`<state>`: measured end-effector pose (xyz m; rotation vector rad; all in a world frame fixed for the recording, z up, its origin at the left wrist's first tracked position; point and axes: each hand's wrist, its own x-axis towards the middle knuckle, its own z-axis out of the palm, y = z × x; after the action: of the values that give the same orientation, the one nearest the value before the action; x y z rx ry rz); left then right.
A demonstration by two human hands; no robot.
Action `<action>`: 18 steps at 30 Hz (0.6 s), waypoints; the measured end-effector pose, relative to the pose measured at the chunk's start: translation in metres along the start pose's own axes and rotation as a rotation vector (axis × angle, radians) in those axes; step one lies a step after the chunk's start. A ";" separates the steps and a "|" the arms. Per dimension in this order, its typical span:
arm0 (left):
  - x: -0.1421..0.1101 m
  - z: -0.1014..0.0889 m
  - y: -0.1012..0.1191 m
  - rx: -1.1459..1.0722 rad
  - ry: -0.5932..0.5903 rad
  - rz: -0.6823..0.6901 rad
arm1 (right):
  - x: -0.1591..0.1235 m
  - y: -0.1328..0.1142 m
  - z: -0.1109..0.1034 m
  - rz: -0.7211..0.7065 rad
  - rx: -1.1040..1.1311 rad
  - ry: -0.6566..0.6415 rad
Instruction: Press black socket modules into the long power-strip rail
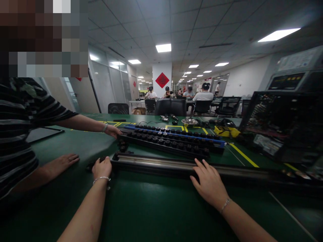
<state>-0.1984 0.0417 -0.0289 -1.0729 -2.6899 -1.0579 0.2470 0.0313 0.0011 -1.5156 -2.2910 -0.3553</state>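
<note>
A long dark rail (156,162) with a shiny metal channel lies across the table in front of me. My left hand (101,168) is closed around a black part at the rail's left end; the fingers partly hide that part. Over the rail's front edge, my right hand (209,184) rests with its fingers spread and holds nothing. Just behind the rail stand black strips (174,144) carrying rows of round black pieces, with a blue bar (191,138) among them. A co-worker's hand (112,131) touches the left end of these strips.
The co-worker's other hand (60,164) lies flat on the green table (151,208). An open computer case (275,117) stands at right, near a yellow tray (227,131) with cables. A metal bowl (189,121) sits farther back. Several people sit at distant tables.
</note>
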 end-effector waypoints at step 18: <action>-0.082 -0.013 0.083 -0.115 0.142 0.730 | 0.005 0.040 -0.008 0.129 0.005 0.162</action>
<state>-0.0872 0.0290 0.0050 -1.7200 -1.8709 -1.0719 0.2831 0.0472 0.0105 -1.5627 -2.0575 -0.4206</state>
